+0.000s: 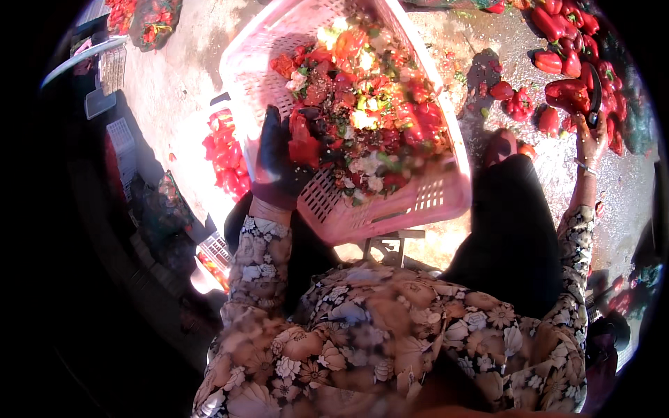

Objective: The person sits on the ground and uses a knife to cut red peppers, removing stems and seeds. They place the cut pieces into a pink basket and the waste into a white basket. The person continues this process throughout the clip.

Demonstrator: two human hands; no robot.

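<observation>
Head view: left hand (282, 166) at the pink basket (390, 217), right hand (592, 143) on the knife (596, 96).
I see the left in a dark glove over the basket's left side, a red pepper piece (304, 144) right beside it; can't tell if those fingers grip or are released. Right fingers are clenched round the knife handle, blade among whole red peppers (550, 61) on the floor. Basket is in front of the knees, heaped with red and pale scraps (355, 104).
</observation>
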